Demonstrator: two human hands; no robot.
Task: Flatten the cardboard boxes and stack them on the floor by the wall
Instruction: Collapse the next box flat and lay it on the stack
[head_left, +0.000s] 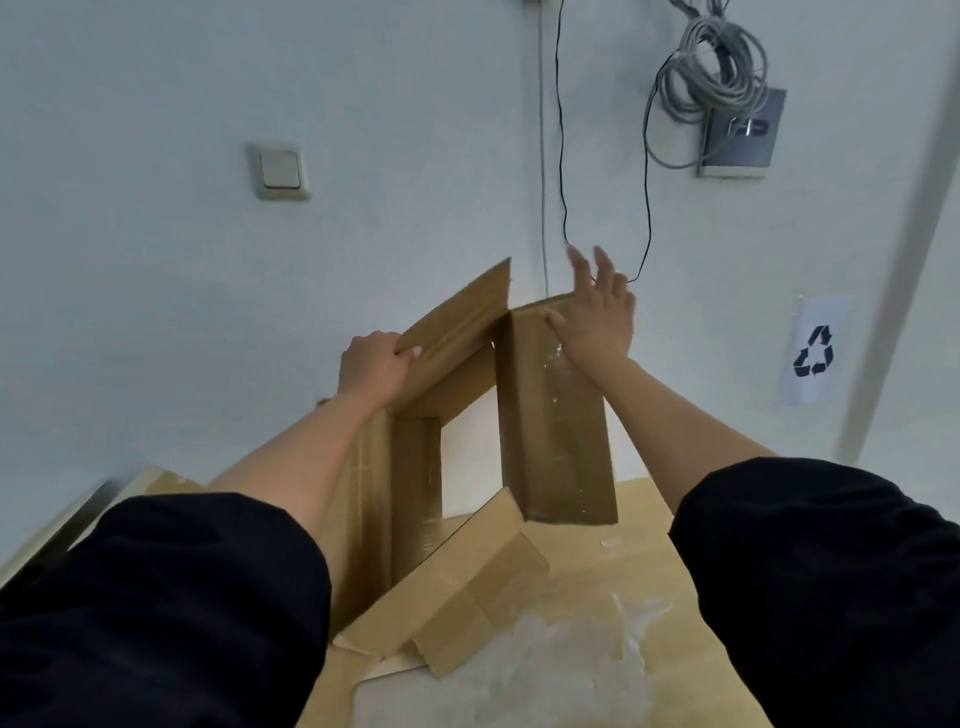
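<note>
Against a pale wall (260, 78), held up at arm's length: one open-ended cardboard box (550, 415), brown, tube-like, both ends open, its lower flaps reaching down to a light wooden surface (639, 545). Second item, a folded cardboard piece (457, 597), lies flat on that surface just below the box, beside a whitish smear (545, 670). Arms extend from black sleeves (156, 597). Left hand (371, 371) grips the upper left flap of the box, fingers curled over its edge. Right hand (597, 317) presses flat against the box's upper right panel, fingers straight and spread wide. Wall fittings: a coil of grey cable (717, 67) hanging over a grey wall plate (740, 135); a thin black wire (561, 130) running down; a paper sheet with a recycling symbol (814, 351) at right; a cream light switch (280, 170) at left.
</note>
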